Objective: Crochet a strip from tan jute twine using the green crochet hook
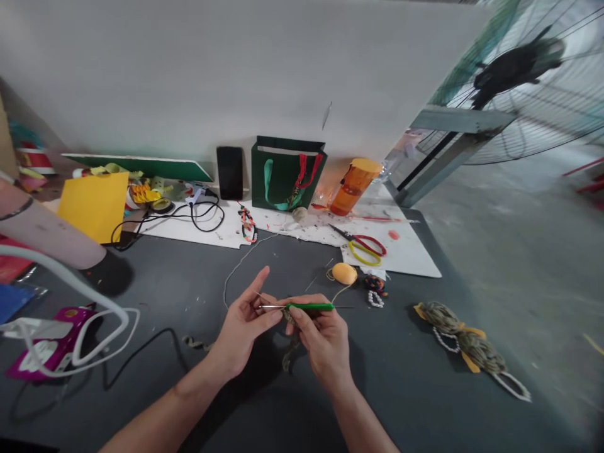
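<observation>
My right hand [321,336] pinches a green-handled crochet hook [309,307], whose metal tip points left towards my left hand [245,321]. My left hand pinches a small olive crocheted piece [289,314] and its thin yarn between thumb and middle fingers, with the index finger stretched up. A strand of the yarn [240,263] runs back over the dark table to a small yarn ball [299,214]. A tail of the crocheted work hangs below my hands.
Nearby lie a yellow pompom [344,274], a beaded trinket [375,290], red-and-yellow scissors [361,245], an olive cord bundle [465,340], a green gift bag [287,173], an orange bottle [353,185], a black phone [229,173], cables [189,217] and another person's arm [42,229] at left.
</observation>
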The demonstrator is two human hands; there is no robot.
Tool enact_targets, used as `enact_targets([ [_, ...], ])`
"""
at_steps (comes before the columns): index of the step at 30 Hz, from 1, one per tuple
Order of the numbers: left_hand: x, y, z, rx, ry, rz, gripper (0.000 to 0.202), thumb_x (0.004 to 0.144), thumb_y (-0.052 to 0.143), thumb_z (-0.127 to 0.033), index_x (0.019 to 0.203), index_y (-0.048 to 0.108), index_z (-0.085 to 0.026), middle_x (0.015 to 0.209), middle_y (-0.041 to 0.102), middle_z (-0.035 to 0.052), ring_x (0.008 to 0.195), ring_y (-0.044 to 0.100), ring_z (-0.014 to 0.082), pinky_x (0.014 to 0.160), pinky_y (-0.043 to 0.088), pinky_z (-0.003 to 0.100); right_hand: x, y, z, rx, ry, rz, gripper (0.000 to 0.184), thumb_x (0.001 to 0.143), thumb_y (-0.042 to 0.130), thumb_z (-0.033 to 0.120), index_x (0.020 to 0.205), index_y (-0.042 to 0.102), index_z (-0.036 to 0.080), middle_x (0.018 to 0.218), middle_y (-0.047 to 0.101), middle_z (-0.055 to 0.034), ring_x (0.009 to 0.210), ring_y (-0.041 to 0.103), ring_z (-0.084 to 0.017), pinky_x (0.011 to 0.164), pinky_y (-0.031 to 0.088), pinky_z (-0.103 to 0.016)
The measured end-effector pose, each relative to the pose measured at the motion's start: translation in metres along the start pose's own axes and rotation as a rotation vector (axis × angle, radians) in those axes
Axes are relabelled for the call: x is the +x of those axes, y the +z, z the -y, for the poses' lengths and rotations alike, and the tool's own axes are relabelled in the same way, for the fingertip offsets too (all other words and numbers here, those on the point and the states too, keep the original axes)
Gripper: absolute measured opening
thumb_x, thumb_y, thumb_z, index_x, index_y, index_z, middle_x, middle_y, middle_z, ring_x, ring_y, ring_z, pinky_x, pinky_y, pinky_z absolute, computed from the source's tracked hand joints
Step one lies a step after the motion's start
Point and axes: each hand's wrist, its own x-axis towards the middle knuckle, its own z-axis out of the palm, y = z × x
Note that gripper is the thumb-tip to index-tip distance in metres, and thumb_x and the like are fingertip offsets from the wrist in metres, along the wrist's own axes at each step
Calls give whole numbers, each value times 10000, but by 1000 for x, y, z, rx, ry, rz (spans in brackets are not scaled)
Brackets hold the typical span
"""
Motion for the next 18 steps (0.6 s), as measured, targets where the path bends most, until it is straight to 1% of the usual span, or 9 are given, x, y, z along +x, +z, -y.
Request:
enact_targets([
  [2,-1,2,-1,-18,-23,-8,852,674,896,-194,1448,550,-272,780,714,-20,749,617,114,757,469,249,-1,-1,1,-101,-119,20,55,883,729,268,889,761,224,783,760,-31,485,623,-111,477,548,-230],
  [3,-2,2,-2,-33,-36,-12,897,675,897,-196,1479,508,-274,790,719,-17,750,618,113,752,468,247,-1,-1,1,-154,-196,38,68,897,703,216,915,766,233,839,775,-42,523,649,-119,496,558,-231],
  [6,-3,3,-4,-95,-74,-27,982,666,900,-177,1525,433,-270,768,709,-28,722,607,100,736,461,234,-3,1,1,-285,-430,79,229,880,679,84,970,777,270,948,798,-51,711,729,-164,604,595,-257],
  [8,-4,2,-4,-131,-105,-23,984,666,898,-157,1525,431,-268,745,697,-38,691,588,83,721,447,214,-5,4,1,-305,-507,65,281,856,693,43,971,784,282,972,803,-45,809,748,-183,700,611,-285],
  [10,-5,1,-4,-155,-146,-6,973,670,896,-145,1521,439,-267,728,691,-43,651,560,65,690,425,195,-6,7,0,-247,-469,23,264,855,700,49,946,784,282,945,804,-37,832,753,-186,748,616,-301],
  [11,-5,1,-4,-168,-165,4,970,668,897,-139,1517,445,-264,712,684,-49,628,543,57,673,414,188,-7,8,-1,-202,-421,1,230,861,702,70,922,781,276,915,803,-35,816,753,-186,725,617,-296],
  [13,-5,0,-5,-194,-194,21,972,652,902,-126,1508,459,-250,662,656,-66,586,510,46,647,396,179,-9,9,-3,-144,-308,-45,134,874,711,133,881,769,254,850,794,-36,712,734,-171,595,597,-253],
  [15,-5,-1,-5,-208,-215,28,972,635,907,-119,1498,475,-231,626,630,-76,569,491,41,646,389,174,-10,8,-3,-154,-222,-83,55,891,713,196,869,751,229,780,773,-30,548,661,-128,447,520,-200],
  [18,-5,-2,-7,-192,-236,29,950,626,913,-133,1478,503,-217,588,597,-83,566,476,45,641,380,171,-13,4,-3,-216,-202,-86,65,935,671,257,901,702,211,744,736,-11,421,570,-84,382,479,-183],
])
